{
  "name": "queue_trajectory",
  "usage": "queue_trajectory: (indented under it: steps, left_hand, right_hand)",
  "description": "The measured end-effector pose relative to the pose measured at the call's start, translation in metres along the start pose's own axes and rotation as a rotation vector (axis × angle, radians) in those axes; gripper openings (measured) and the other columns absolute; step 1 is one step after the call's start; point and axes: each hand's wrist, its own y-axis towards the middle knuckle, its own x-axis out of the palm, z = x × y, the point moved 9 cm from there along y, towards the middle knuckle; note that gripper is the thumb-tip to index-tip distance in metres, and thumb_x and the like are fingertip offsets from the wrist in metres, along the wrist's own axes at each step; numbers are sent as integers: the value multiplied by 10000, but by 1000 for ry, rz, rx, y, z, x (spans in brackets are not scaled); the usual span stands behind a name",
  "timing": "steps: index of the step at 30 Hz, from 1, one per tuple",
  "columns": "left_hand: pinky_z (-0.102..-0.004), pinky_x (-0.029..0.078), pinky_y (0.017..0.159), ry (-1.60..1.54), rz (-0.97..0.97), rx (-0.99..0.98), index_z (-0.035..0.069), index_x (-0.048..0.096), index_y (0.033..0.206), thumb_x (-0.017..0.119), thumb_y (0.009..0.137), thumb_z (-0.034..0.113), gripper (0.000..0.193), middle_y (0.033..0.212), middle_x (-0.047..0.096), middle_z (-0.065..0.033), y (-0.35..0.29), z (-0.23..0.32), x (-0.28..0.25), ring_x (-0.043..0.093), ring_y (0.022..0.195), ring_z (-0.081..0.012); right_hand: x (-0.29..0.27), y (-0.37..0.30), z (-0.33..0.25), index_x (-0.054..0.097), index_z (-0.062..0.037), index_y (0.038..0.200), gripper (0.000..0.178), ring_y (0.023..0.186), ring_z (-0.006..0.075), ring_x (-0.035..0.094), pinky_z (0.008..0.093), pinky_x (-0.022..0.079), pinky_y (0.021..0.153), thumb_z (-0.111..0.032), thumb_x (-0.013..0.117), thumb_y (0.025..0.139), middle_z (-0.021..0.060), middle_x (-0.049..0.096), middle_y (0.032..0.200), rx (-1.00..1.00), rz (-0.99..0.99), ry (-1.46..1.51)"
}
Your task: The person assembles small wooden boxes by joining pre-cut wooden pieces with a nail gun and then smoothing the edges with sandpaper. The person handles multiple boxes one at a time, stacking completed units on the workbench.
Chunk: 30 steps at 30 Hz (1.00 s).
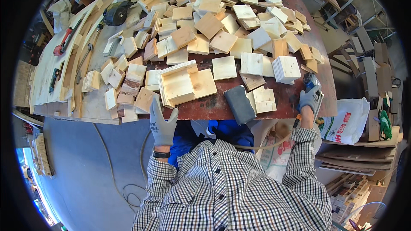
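Note:
My left hand (162,125), in a pale grey work glove, is at the table's front edge, fingers stretched out and thumb apart. It holds nothing. Just beyond its fingertips lies a small open wooden box (177,84) with raised side strips, and a square board (202,83) adjoins it on the right. At the table's right front corner my gloved right hand (309,99) is closed around a nail gun (311,81) with a dark blue-grey head and an orange hose fitting below. Part of the tool is hidden by the hand.
A heap of small wooden boards (209,25) covers much of the red-brown tabletop (195,112). A dark grey block (239,104) sits at the front edge. Tools, including a red-handled one (63,45), lie at left. A hose (265,146) runs below the table, beside white sacks (349,119).

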Motion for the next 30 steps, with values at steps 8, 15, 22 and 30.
queue_trajectory:
  steps: [8,15,22,30]
  left_hand:
    - [-431,566,1000,-91,-30,-32,-66,430,1566,830,926,210,803,1436,576,-259,-12,-5,9,621,1248,-401]
    - [-428,551,1021,-81,-102,-110,-46,404,1586,807,935,184,800,1409,572,-217,-22,-14,15,636,1211,-342]
    - [-441,539,1041,-107,-85,-106,-40,378,1612,778,953,143,792,1469,534,-224,-21,-11,11,632,1280,-336]
    - [-452,517,1061,-64,-122,-122,-41,396,1603,796,953,243,814,1418,569,-244,-28,-16,14,612,1281,-386]
  right_hand:
    - [1,-2,7,205,5,1666,998,1375,481,548,516,429,1163,-386,735,917,332,590,1459,-27,121,68]
    - [-16,-23,-11,272,-53,1675,954,1557,440,340,517,351,1248,-525,673,949,265,429,1648,17,-72,-13]
    - [-13,-26,-16,465,-155,1548,782,1442,418,499,574,448,1143,-601,657,934,228,557,1527,31,-163,-126]
    - [-72,-130,-172,717,-79,1237,395,976,343,712,452,571,872,-331,735,933,149,730,1061,-814,89,396]
